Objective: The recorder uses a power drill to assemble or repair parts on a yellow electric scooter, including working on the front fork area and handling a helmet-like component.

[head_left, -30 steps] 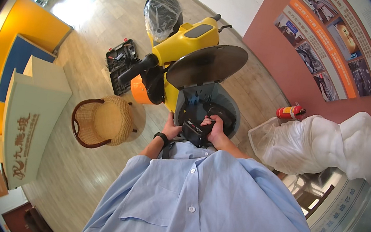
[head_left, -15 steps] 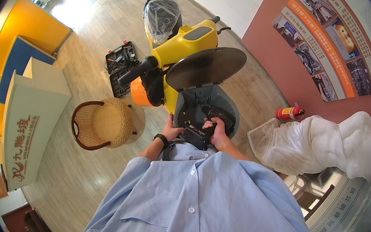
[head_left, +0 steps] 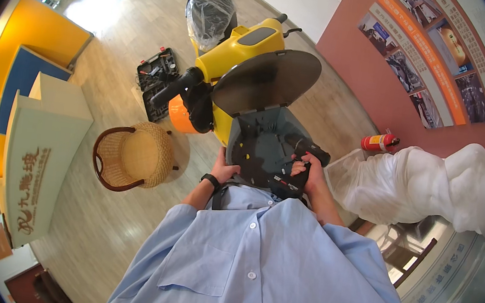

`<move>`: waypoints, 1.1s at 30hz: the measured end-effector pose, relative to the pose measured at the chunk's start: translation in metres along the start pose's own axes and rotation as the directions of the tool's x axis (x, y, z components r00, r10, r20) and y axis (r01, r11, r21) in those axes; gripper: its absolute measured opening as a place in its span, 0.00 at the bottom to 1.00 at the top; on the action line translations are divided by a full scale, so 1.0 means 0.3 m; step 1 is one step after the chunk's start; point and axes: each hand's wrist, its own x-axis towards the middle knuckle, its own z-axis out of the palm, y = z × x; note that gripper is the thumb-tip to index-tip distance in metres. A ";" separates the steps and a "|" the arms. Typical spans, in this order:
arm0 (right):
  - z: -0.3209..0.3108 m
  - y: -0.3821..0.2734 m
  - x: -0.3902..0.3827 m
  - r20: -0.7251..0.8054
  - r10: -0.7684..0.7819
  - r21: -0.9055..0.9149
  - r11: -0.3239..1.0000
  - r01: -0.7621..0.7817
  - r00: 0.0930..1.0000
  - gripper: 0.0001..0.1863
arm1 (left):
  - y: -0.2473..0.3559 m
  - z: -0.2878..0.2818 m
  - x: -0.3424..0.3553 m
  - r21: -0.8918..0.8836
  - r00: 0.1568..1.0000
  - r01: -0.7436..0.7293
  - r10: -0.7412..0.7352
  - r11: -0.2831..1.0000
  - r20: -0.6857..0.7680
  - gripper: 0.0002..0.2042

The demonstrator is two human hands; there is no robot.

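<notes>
In my right hand [head_left: 311, 173] is a black cordless drill [head_left: 288, 184], with my fingers wrapped round its handle. The drill is over the right side of a dark grey open storage box [head_left: 252, 168] on a yellow scooter-like machine [head_left: 230, 56]. My left hand [head_left: 225, 167] grips the near left rim of that box, thumb on the inside. A round dark lid [head_left: 267, 85] stands raised at the far side of the box. A few small yellow and black bits lie inside; they are too small to name.
A wicker chair [head_left: 148, 155] stands to the left, with an open black tool case [head_left: 158, 74] beyond it on the floor. On the right are a red fire extinguisher [head_left: 380, 142] and a plastic-wrapped white figure [head_left: 408, 184]. A cream counter [head_left: 42, 151] is far left.
My right hand has lifted the drill and moved it rightward, baring the inside of the box. My left hand stays on the rim.
</notes>
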 end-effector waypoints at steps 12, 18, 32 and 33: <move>-0.038 -0.015 -0.101 0.011 0.002 -0.082 0.997 -0.001 1.000 0.14 | 0.020 0.059 -0.070 -0.046 0.999 -0.002 0.004 0.999 0.036 0.30; -0.110 -0.060 -0.178 0.079 0.012 -0.086 0.996 -0.006 0.997 0.14 | -0.010 0.080 -0.093 -0.075 0.999 0.021 -0.017 0.997 0.045 0.29; -0.424 -0.192 -0.254 -0.116 -0.870 -0.699 0.414 0.583 0.479 0.17 | 0.022 0.179 -0.156 -0.083 0.994 0.062 -0.054 0.995 0.096 0.30; -0.494 -0.199 -0.223 -0.107 -0.878 -0.773 0.369 0.516 0.466 0.15 | 0.019 0.191 -0.151 -0.075 0.995 0.049 -0.042 0.996 0.095 0.30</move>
